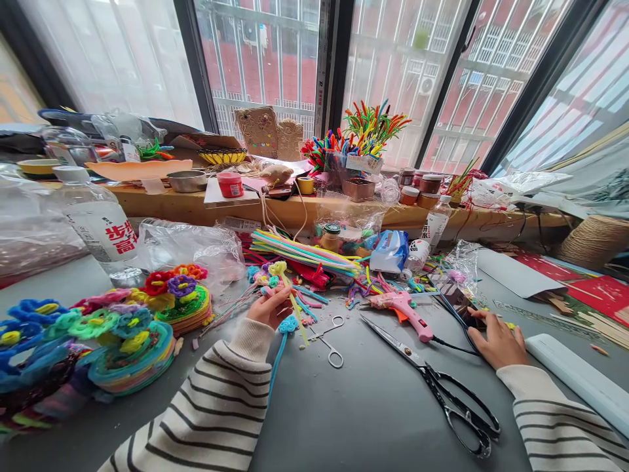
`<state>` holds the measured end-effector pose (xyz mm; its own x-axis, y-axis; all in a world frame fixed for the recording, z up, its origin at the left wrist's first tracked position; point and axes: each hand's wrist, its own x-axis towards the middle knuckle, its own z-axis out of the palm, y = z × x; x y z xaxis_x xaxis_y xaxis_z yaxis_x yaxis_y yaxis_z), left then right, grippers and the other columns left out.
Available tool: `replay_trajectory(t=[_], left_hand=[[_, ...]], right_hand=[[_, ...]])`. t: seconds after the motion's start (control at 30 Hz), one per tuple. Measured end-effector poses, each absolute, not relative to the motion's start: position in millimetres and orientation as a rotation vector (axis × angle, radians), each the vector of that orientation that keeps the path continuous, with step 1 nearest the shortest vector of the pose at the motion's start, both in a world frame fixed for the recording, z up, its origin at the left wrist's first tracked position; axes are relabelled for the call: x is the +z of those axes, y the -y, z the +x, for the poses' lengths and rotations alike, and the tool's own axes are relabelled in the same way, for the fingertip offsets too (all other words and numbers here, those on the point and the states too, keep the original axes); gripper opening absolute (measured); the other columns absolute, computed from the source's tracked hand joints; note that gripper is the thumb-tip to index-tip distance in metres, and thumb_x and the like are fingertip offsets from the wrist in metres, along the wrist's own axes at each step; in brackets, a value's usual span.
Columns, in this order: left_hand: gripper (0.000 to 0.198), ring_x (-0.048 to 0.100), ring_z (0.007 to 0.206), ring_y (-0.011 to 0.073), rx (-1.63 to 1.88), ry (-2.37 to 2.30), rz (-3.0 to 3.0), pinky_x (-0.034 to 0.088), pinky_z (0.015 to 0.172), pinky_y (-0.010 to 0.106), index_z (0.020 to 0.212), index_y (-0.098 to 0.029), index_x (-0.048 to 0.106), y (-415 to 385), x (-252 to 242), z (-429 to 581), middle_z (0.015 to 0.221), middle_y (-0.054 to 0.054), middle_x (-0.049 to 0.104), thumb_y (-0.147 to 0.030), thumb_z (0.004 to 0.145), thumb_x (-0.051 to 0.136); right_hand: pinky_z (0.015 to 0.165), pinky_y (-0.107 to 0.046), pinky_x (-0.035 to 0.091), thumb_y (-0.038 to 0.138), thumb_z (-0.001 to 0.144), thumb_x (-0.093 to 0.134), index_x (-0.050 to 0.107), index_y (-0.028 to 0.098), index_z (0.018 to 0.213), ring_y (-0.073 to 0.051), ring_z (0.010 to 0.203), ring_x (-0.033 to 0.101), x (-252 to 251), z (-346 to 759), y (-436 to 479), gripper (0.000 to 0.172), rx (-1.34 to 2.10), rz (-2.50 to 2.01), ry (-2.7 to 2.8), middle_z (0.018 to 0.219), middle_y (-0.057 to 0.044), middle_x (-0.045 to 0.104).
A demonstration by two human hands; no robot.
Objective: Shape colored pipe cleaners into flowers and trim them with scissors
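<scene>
My left hand (272,306) is closed around a small bunch of pipe-cleaner flower stems (284,288), with a yellow-green stem and a blue one trailing down toward me. My right hand (497,339) rests on the grey table (363,406), fingers on a dark phone (459,300) lying flat there. A pink glue gun (403,308) lies between the two hands, its black cord running toward my right hand. Large black scissors (437,383) lie in front of it, and small silver scissors (330,341) sit near my left hand.
Stacks of coloured pipe-cleaner flower rings (122,334) fill the left. Loose pipe cleaners (304,252), plastic bags, a white bottle (101,226) and a tissue pack (390,250) crowd the back. A wooden sill (295,210) holds jars and a pot of pipe cleaners (366,141). A white bar (580,377) lies right.
</scene>
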<state>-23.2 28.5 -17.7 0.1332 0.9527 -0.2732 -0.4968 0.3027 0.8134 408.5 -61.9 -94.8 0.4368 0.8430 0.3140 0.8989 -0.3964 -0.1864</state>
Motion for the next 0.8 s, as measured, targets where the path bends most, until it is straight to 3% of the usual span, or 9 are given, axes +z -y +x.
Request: replay_trajectory(t=[0.8], left_hand=[[0.009,0.053,0.046,0.0066,1.14,-0.895,0.639,0.045,0.04,0.013,0.052,-0.014,0.058,-26.9,-15.2,-22.6,0.053,0.0,0.057,-0.012,0.061,0.06]], right_hand=[[0.086,-0.056,0.021,0.038,0.066,0.033,0.043,0.017,0.091,-0.031,0.099,0.045,-97.6,409.6,62.2,0.034,-0.3,-2.35,1.518,0.105,-0.013,0.052]])
